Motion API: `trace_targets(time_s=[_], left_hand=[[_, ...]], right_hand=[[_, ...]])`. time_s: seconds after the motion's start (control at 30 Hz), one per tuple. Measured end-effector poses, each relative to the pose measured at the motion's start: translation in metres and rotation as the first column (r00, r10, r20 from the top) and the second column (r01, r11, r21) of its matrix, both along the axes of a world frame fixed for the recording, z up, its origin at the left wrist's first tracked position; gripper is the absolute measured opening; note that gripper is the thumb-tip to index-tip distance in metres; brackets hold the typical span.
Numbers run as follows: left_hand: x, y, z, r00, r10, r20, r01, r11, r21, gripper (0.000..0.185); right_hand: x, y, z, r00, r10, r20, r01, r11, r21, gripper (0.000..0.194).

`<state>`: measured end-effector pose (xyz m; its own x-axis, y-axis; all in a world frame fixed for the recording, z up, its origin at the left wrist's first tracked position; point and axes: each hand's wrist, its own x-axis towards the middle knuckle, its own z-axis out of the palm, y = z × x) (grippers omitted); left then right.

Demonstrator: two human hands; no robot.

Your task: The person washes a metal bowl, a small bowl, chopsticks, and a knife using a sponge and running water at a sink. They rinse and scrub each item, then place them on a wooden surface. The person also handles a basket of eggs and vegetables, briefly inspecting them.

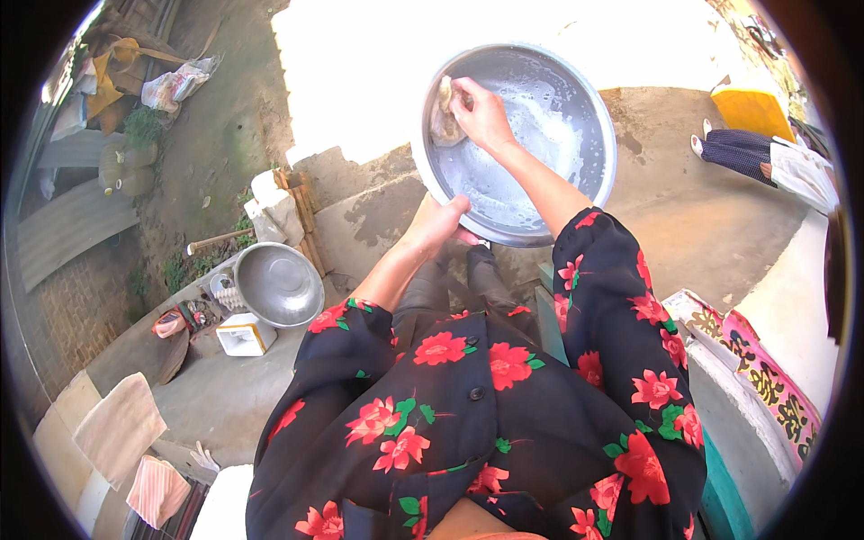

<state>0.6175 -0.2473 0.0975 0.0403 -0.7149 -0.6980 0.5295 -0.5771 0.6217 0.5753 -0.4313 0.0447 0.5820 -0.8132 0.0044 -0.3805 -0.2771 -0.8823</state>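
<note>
My left hand [439, 223] grips the near left rim of a large metal basin [540, 128], thumb over the edge. The basin is held up in front of me, tilted so its inside faces me. Wet film and pale suds streak its inner wall and bottom. Inside it, my right hand [482, 115] pinches a crumpled brownish cloth or scrubber [445, 121] against the left part of the inner wall. What exactly this wad is made of, I cannot tell.
A second metal basin [280, 283] sits on a concrete ledge at left, beside a white box [246, 335] and stacked bricks [307, 226]. Another person [742, 155] is at far right near a yellow container [752, 111]. Towels [121, 428] hang lower left.
</note>
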Motion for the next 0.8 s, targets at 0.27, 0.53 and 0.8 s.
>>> trace_targets(time_s=[0.27, 0.53, 0.8], left_hand=[[0.025, 0.016, -0.009, 0.996, 0.046, 0.075, -0.047, 0.999, 0.011, 0.042], [0.017, 0.008, -0.003, 0.997, -0.055, 0.051, 0.052, 0.997, 0.053, 0.035], [0.022, 0.022, 0.011, 0.994, -0.008, 0.109, 0.002, 0.998, 0.060, 0.036]], right_hand=[[-0.131, -0.043, 0.011, 0.245, 0.363, -0.899, -0.625, 0.768, 0.139, 0.028], [-0.045, 0.000, 0.013, 0.931, 0.318, -0.181, -0.349, 0.920, -0.180, 0.037], [0.007, 0.038, 0.054, 0.840, 0.497, -0.218, -0.541, 0.733, -0.412, 0.029]])
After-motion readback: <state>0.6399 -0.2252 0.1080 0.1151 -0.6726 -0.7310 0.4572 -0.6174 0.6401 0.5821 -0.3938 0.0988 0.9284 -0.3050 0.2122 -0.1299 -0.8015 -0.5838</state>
